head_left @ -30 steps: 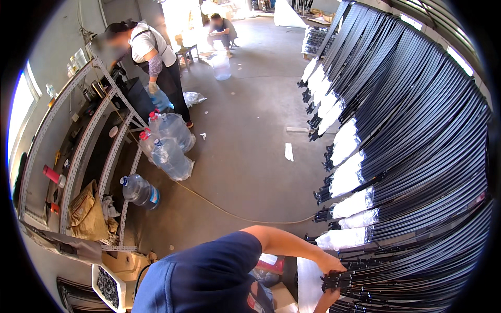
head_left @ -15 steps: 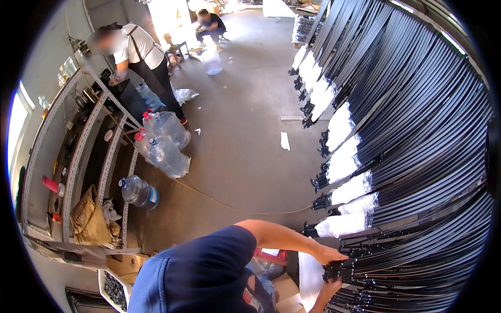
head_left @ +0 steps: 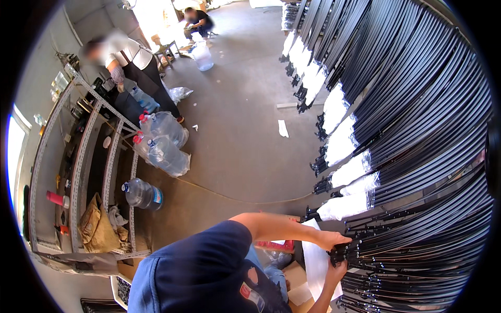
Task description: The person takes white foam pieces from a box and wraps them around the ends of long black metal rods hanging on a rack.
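Both of my hands are at the lower right, closed around the end of one bundle of black cables (head_left: 376,249). My left hand (head_left: 334,240) grips it from the far side, fingers wrapped over the dark end fittings (head_left: 340,254). From the near side my right hand (head_left: 335,272) closes on the same end. A white sheet (head_left: 315,255) hangs beside my wrists, partly under my left forearm; I cannot tell whether either hand touches it. The bundle's cables run off to the right among many more hanging cables.
Other hanging cable bundles with white wraps (head_left: 344,206) line the right side. Left are a metal shelf rack (head_left: 78,156), large clear water bottles (head_left: 169,156) and a single bottle (head_left: 142,194). A thin cord (head_left: 235,201) crosses the floor. Two people (head_left: 136,56) work farther back.
My hands keep hold of the bundle and have shifted slightly up and right in the picture. More of the white sheet shows beside my wrists. The person at the left has moved an arm.
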{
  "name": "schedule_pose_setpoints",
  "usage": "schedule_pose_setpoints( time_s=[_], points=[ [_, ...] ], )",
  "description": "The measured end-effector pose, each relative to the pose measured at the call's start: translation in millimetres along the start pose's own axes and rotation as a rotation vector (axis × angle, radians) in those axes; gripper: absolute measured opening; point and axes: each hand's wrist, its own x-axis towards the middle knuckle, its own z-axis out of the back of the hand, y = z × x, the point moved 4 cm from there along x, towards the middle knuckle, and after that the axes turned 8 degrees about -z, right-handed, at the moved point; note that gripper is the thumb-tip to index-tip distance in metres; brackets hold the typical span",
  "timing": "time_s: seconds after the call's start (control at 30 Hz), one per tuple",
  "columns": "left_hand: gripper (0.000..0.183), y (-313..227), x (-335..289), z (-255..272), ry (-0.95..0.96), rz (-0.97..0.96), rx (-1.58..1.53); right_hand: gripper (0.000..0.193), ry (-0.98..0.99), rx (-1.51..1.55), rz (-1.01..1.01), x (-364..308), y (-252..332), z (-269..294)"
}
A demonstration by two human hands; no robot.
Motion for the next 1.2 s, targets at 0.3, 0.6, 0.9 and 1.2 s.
schedule_pose_setpoints(
  time_s=[0.3,0.6,0.9,1.2],
  points=[
    [0.055,-3,1,5,0.072,-0.032,-0.017,0.026,-0.320,-0.017,0.069,-10,0,-19],
    [0.055,-20,5,17,0.116,0.006,-0.009,0.026,-0.177,0.032,0.062,-7,3,-12],
    [0.036,-16,11,22,0.112,-0.008,0.021,0.010,-0.062,-0.278,0.356,-4,9,15],
    [0.033,12,27,22,0.320,-0.150,0.036,0.010,-0.243,-0.054,0.193,-5,20,25]
  ],
)
